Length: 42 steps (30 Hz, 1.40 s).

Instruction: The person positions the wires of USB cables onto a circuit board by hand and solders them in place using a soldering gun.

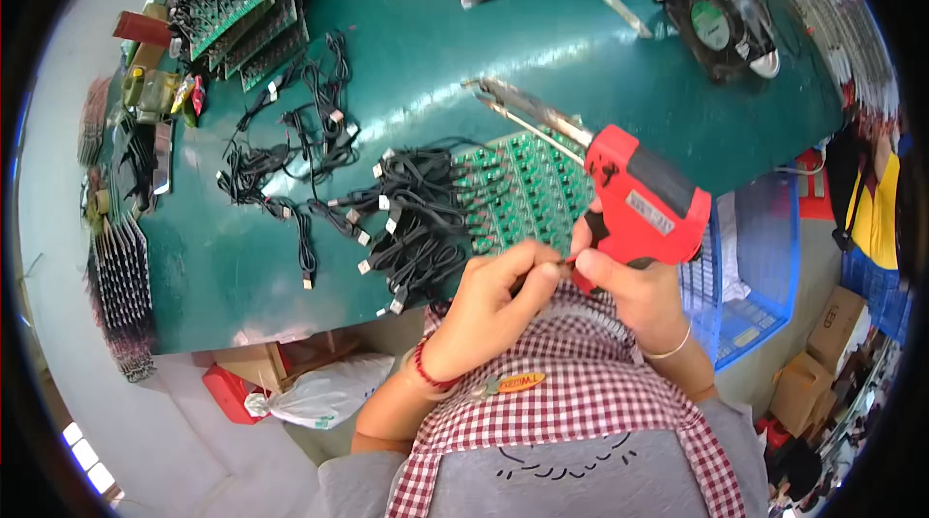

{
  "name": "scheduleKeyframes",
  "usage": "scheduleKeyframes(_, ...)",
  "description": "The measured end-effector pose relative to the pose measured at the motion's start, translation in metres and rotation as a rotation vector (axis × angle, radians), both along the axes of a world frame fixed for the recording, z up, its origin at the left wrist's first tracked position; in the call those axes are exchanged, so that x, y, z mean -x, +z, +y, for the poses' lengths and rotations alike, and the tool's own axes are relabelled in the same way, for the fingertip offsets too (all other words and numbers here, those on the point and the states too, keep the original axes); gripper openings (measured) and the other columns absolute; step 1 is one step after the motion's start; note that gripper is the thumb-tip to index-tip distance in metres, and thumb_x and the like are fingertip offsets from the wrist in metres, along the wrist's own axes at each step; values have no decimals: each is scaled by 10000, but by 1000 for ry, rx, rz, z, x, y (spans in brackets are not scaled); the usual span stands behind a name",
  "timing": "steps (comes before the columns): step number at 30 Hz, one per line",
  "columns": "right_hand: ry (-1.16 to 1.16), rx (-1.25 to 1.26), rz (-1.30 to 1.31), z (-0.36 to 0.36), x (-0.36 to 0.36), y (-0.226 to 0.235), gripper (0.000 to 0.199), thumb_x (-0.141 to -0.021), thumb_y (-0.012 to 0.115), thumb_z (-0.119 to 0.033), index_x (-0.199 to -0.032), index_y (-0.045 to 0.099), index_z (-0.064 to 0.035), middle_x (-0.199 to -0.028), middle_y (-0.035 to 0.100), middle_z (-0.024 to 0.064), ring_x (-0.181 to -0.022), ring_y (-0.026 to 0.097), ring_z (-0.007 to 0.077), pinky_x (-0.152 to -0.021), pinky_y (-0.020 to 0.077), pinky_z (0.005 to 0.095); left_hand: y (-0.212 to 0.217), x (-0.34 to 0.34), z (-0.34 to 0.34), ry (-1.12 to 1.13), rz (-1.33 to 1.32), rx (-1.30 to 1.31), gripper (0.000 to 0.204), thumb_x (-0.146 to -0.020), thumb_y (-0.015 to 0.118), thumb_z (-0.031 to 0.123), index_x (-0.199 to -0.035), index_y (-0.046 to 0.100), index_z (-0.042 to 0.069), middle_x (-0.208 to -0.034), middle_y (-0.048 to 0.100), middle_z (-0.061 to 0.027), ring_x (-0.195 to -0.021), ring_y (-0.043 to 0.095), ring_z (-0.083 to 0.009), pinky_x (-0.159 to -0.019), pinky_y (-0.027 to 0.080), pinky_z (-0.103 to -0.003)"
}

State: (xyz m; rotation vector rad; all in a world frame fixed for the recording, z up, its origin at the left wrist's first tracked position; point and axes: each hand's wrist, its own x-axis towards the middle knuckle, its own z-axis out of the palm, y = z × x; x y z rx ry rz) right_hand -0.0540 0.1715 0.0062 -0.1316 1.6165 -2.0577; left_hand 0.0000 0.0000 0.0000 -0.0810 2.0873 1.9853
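red soldering gun (644,203), tilted above green circuit panel (523,189)

Single head-worn fisheye view, steeply down, close over the green worktable (416,24).

Centre of frame: circuit board panel (523,191) on table (435,44), cables (411,218) attached at its left. Right of panel: soldering gun (644,203), tip toward upper left. Upper left: stacked boards (237,10). Upper right: fan (721,24). Right, beside table: crate (760,257).
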Motion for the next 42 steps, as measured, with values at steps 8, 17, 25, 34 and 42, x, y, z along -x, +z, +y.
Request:
scheduleKeyframes(8, -488, 44, 112, 36, 6, 5, 408, -773, 634, 71, -1140, 476, -9, -878, 572, 57, -767, 533, 119, -688, 452, 255, 74, 86, -23, -103, -351, -535, 199, -952, 417, 123, -1115, 452, 13, -735, 617, -120, -499, 516, -118, -467, 393, -233)
scheduleKeyframes(17, -911, -57, 206, 89, -17, 18, 431, -749, 583, 85, -1141, 442, -27, -839, 554, 72, -726, 518, 148, -682, 448, 278, 135, 363, 70, -85, 290, -342, 364, -917, 433, 131, -1218, 433, -76, -1030, 609, -223, -833, 625, -212, -727, 498, -315)
scheduleKeyframes(25, -924, -79, 155, 100, -12, 11, 401, -772, 574, 58, -1145, 444, -14, -827, 543, 74, -713, 504, 152, -671, 431, 280, 102, 363, 25, -124, 420, 632, 520, -850, 432, 363, -1104, 591, -62, -1188, 570, -253, -1105, 544, -372, -949, 424, -394)
scheduleKeyframes(34, -740, 6, 241, 103, 21, -10, 347, -829, 537, 44, -1159, 442, -6, -846, 542, 83, -736, 487, 140, -679, 418, 279, -10, 224, -242, -351, 47, 1561, 263, -760, 602, 264, -805, 660, 13, -838, 641, -222, -801, 628, -380, -747, 506, -453)
scheduleKeyframes(42, -621, 46, 232, 70, 20, -1, 331, -856, 528, 12, -1171, 435, -27, -856, 524, 71, -766, 478, 130, -668, 414, 284, -34, 104, -211, 502, 590, 1015, 157, -867, 565, 152, -847, 618, 6, -885, 598, -88, -854, 575, -262, -797, 466, -384)
